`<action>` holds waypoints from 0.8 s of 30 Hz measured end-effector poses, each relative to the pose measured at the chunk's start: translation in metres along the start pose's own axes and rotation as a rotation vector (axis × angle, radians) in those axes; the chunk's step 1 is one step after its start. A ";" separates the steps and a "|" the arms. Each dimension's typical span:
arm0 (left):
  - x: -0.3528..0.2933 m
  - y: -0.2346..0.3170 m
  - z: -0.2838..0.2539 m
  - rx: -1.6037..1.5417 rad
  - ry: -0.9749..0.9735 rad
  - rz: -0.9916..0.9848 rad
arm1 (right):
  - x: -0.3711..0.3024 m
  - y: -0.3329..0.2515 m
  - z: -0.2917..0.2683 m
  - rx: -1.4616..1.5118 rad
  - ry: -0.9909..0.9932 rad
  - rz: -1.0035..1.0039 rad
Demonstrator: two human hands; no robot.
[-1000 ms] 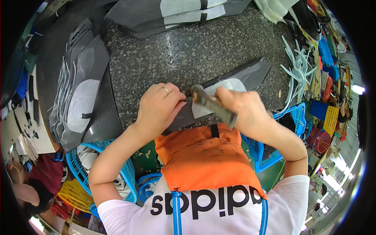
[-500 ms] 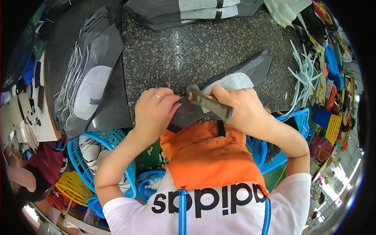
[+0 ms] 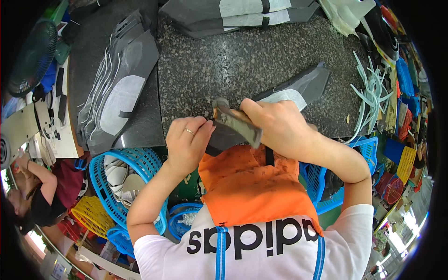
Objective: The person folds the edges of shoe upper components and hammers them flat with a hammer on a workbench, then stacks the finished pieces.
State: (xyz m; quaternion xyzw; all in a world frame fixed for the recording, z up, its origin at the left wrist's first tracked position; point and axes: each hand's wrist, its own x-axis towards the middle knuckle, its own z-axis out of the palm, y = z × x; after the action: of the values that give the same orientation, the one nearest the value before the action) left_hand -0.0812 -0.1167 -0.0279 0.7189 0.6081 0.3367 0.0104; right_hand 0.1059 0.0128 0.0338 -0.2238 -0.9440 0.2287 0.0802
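Note:
My right hand (image 3: pixel 280 123) is closed around the handle of a hammer (image 3: pixel 240 128), its metal head over the near edge of the stone-topped table. Right beside the hammer head, my left hand (image 3: pixel 186 142) has its fingers pinched together at the left end of a dark grey cut panel (image 3: pixel 319 81). A white patch (image 3: pixel 291 96) lies on that panel, partly covered by my right hand. Whatever is between my left fingertips is too small to make out. An orange apron (image 3: pixel 256 191) hangs just below the table edge.
Stacked grey panels with white patches lie at left (image 3: pixel 144 60) and at the far edge (image 3: pixel 200 21). Pale green strips (image 3: pixel 368 93) spread over the right edge. Blue baskets (image 3: pixel 154 161) stand below the table on both sides. A person (image 3: pixel 46 186) sits at far left.
The hammer head has moved left, closer to my left fingertips, with my right hand following. My left hand keeps its pinch at the panel's end. The whole view has shifted slightly.

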 end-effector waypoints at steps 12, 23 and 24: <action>0.072 0.076 0.056 -0.139 -0.223 -0.080 | -0.034 0.021 -0.046 0.520 0.613 0.369; 0.196 -0.026 0.086 0.037 0.157 -0.037 | -0.030 0.079 -0.024 0.573 0.764 0.565; 0.197 -0.020 0.080 -0.091 0.185 -0.012 | -0.016 0.082 -0.023 0.589 0.753 0.549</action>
State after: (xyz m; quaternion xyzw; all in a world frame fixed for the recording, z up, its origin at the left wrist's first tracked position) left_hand -0.0526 0.0933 -0.0055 0.6796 0.5950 0.4289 -0.0112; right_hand 0.1576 0.0793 0.0152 -0.4964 -0.6531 0.3999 0.4089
